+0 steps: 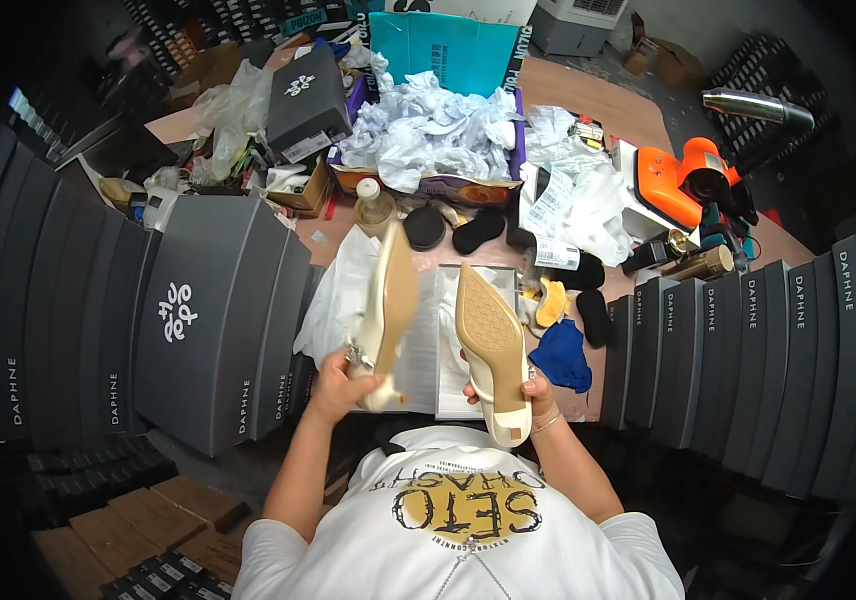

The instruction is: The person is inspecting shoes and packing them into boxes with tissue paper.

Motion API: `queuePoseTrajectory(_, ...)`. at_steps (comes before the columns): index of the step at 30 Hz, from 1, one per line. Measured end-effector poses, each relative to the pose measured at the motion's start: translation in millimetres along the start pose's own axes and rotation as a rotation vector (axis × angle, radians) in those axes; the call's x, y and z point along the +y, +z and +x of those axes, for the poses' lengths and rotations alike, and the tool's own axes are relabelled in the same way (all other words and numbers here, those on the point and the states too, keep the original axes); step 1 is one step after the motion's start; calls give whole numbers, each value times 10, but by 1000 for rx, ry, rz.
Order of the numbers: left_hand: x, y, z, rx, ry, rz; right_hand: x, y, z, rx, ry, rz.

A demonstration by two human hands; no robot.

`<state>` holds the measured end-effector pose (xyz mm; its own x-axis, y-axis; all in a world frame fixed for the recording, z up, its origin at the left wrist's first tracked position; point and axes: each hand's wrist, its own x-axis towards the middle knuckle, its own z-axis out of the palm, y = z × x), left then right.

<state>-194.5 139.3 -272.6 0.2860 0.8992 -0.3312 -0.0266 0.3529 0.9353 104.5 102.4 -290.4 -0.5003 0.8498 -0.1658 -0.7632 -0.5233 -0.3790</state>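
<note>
My left hand (340,390) is closed around the heel end of a cream pointed-toe heeled shoe (376,318), which is slightly blurred and turned on its side. A sparkly ornament shows by my thumb. In my right hand (540,400) is a matching cream heeled shoe (494,340), its tan patterned sole facing up and its toe pointing away from me. My fingers wrap around its heel end. Beneath and between the shoes lies an open shoebox (428,411) with white paper in it, partly hidden. White tissue paper (333,305) spreads to its left.
Grey shoeboxes stand in rows at left (210,330) and right (763,350). Farther back are a bin of crumpled paper (428,130), a bottle (374,208) and an orange device (670,185). A blue cloth (562,357) and yellow sponge (551,303) lie right of the open box.
</note>
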Motion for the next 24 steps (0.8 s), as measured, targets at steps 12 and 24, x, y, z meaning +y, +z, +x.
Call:
queuePoseTrajectory(12,-296,391,-136,-272,-200,-720,141,98,-6,-49,16,69)
queuePoseTrajectory(24,-402,400,-121,-308,-270,-640,332,-18,-195,23,-39,124)
